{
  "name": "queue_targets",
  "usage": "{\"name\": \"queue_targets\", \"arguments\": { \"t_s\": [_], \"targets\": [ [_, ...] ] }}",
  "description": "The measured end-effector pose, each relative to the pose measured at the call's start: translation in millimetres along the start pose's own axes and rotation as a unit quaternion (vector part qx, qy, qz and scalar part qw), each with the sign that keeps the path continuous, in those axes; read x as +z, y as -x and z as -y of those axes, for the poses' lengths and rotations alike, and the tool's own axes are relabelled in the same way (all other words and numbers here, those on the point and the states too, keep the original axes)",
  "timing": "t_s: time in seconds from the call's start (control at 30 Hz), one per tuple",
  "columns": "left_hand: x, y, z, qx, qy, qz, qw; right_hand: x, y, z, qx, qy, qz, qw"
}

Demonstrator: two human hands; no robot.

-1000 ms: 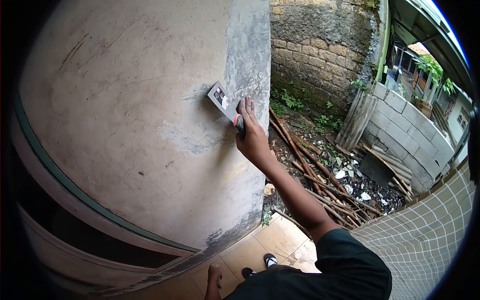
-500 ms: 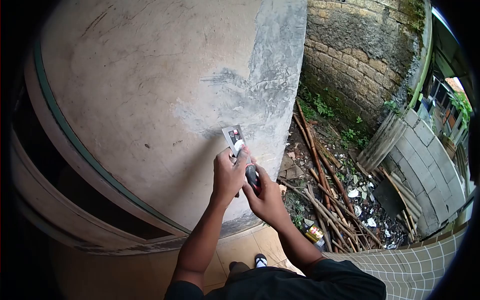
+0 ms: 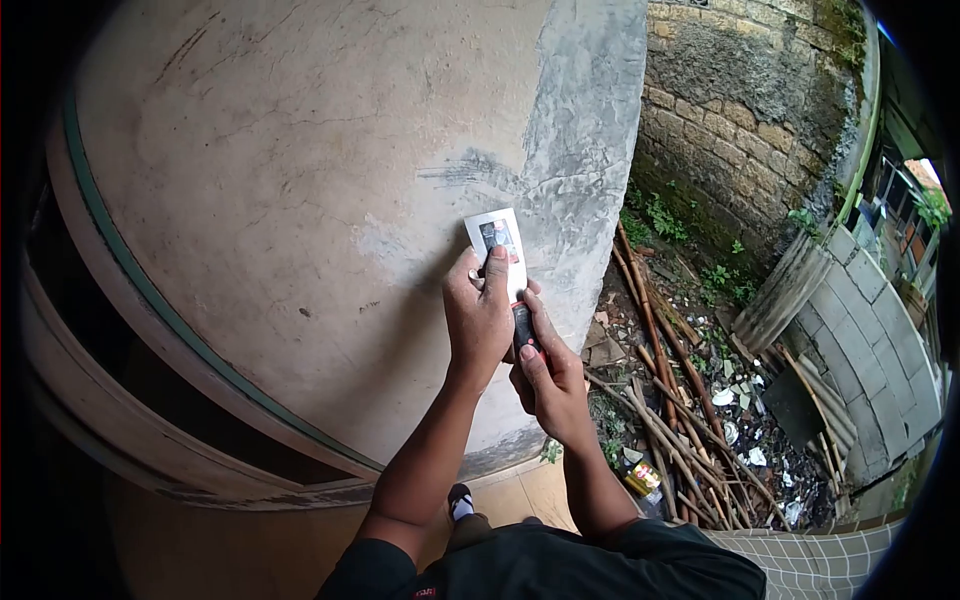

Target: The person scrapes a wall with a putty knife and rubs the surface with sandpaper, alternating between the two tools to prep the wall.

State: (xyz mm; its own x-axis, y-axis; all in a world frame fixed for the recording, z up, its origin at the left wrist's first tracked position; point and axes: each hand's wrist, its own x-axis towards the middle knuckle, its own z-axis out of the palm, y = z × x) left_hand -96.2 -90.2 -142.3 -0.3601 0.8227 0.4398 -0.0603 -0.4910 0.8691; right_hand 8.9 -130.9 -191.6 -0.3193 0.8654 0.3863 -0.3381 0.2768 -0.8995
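A putty knife with a wide shiny metal blade (image 3: pixel 511 276) and a black and red handle (image 3: pixel 524 326) is held up before the wall. My left hand (image 3: pixel 480 318) pinches the blade, its thumb lying on the metal face and its fingers behind it. Around the handle my right hand (image 3: pixel 553 383) is closed, thumb near the handle's lower end. The blade points upward. Beyond it stands a beige wall (image 3: pixel 300 200) with fine cracks, a pale smeared patch and a grey plastered strip (image 3: pixel 585 120) along its right edge.
A curved window frame (image 3: pixel 170 325) with a green edge runs along the left. At the right lie bamboo poles (image 3: pixel 650 330), rubble and a yellow packet (image 3: pixel 645 478), below a mossy brick wall (image 3: pixel 740 120). Grey blocks (image 3: pixel 865 350) stand farther right. Tiled floor (image 3: pixel 300 540) lies below.
The knife and both hands have moved up and slightly right in view. The left thumb now lies flat on the blade, and the white material seen there earlier no longer shows. The feet have shifted.
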Motion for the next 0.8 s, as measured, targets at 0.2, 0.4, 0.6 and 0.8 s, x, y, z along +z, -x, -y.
{"name": "queue_targets", "arguments": {
  "t_s": [0.2, 0.4, 0.6, 0.8],
  "targets": [
    [-2.9, -24.0, -17.6, 0.072, -0.208, -0.014, 0.975, 15.8, -17.4, 5.4, 0.034, 0.035, -0.039, 0.998],
    [-2.0, -30.1, -7.1, 0.121, -0.213, -0.002, 0.970, 14.3, -29.2, -14.1, -0.059, 0.109, -0.085, 0.989],
    [1.2, -27.6, -7.6, 0.085, -0.243, -0.014, 0.966, 11.2, -29.7, -11.0, -0.050, 0.142, -0.078, 0.986],
    [16.2, -42.1, -23.3, 0.119, -0.289, -0.051, 0.949, 2.6, -49.5, 3.6, -0.093, 0.151, -0.073, 0.981]
  ]
}}
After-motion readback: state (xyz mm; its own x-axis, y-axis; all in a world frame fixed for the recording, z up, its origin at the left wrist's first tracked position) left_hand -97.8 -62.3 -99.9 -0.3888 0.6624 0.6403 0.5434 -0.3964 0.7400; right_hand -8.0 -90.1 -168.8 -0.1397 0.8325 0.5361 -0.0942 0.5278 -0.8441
